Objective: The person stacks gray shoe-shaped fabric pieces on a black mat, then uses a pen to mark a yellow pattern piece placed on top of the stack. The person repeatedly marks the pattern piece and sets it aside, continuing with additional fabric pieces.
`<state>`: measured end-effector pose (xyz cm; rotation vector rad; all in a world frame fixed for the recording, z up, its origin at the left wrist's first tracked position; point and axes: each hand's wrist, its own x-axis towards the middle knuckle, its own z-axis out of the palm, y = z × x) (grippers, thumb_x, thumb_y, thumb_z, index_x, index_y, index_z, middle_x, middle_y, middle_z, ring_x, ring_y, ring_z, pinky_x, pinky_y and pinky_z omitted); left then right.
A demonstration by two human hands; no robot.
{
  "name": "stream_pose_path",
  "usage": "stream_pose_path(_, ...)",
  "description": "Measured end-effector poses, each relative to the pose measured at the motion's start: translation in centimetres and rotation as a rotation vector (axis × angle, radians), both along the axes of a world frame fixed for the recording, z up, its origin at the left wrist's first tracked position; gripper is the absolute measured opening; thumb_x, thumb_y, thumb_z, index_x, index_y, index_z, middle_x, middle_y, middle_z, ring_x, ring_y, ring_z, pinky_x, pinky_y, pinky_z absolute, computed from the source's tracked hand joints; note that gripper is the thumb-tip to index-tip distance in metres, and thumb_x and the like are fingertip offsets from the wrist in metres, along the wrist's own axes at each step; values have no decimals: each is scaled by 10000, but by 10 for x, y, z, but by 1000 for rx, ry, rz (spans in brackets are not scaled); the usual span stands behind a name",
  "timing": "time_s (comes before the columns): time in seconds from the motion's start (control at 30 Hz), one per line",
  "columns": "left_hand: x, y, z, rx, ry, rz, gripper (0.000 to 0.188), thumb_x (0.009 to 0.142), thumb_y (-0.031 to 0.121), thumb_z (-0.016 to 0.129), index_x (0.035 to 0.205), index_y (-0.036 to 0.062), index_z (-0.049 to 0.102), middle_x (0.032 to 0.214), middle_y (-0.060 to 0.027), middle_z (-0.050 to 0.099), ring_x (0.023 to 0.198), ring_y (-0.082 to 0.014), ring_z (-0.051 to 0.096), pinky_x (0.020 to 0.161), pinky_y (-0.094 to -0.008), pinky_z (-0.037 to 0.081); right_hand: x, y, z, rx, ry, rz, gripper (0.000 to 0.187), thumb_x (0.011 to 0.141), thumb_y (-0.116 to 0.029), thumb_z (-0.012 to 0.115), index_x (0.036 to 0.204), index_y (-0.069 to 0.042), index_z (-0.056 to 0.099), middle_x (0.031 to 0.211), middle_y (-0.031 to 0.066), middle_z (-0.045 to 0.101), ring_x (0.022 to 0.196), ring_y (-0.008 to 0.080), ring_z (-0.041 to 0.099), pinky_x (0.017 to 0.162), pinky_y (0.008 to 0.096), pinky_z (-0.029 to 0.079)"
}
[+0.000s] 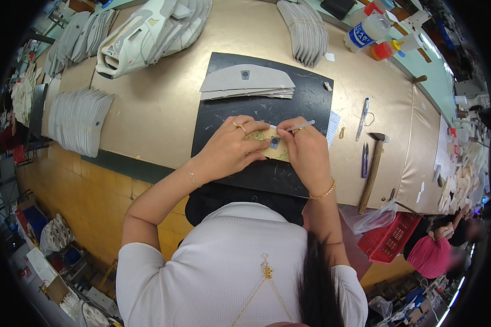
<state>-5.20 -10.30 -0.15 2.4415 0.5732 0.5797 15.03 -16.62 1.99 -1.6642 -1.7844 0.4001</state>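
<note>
Item 1: yellowish piece, green-patterned with a dark patch; from my remote post I find it between both hands, over the lower half of the black mat. Clock positions run from here.

Item 2: left hand, at 9 o'clock; fingers curled nearly closed on the piece's left end, seemingly to steady it.

Item 3: right hand, at 3 o'clock; thumb and forefinger pinched closed around a slim pale tool, pen-fashion, presumably for fine control. I cannot tell whether its hidden tip touches the piece.

Item 4: grey stack, 11 o'clock, lying on the mat, likely for short reach; its top piece bears a dark printed patch.

Item 5: hammer, between 3 and 4 o'clock; blue-and-white pen, between 2 and 3; both apparently kept right for convenience.

Item 6: grey bundle, 9 o'clock, pieces ranked on edge, perhaps for easy separation.

Item 7: clear bottle, 1 o'clock; blue label, white lettering, which I leave uncopied.
</note>
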Motion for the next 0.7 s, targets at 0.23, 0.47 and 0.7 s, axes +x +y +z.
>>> stream_pose_path(0.23, 0, -1, -2, 34, 1, 5, 318, 776, 184, 813, 1074, 91, 750, 1245, -75, 636, 1178, -288, 556, 1011, -414, 430, -7, 1, -4, -59, -80, -69, 88, 904, -146, 708, 869, -83, 657, 822, 44, 638, 729, 257, 661, 611, 357, 516)
stream_pose_path(0.47, 1, 0, -1, 18, -1, -1, 313, 771, 178, 817, 1064, 97, 744, 1254, -77, 624, 1175, -291, 560, 1005, -417, 430, -8, -3, -4, 25, -61, -62, 151, 868, -200, 758, 844, -88, 660, 792, 43, 628, 681, 259, 649, 585, 349, 501)
stream_pose_path(0.7, -1, 5, -1, -99, -16, -19, 366, 756, 184, 847, 1095, 108, 735, 1241, -78, 624, 1181, -293, 570, 1026, -420, 437, -1, -1, -11, 20, 408, -288, 132, 904, -119, 770, 860, -48, 668, 802, 48, 676, 674, 137, 678, 628, 259, 524)
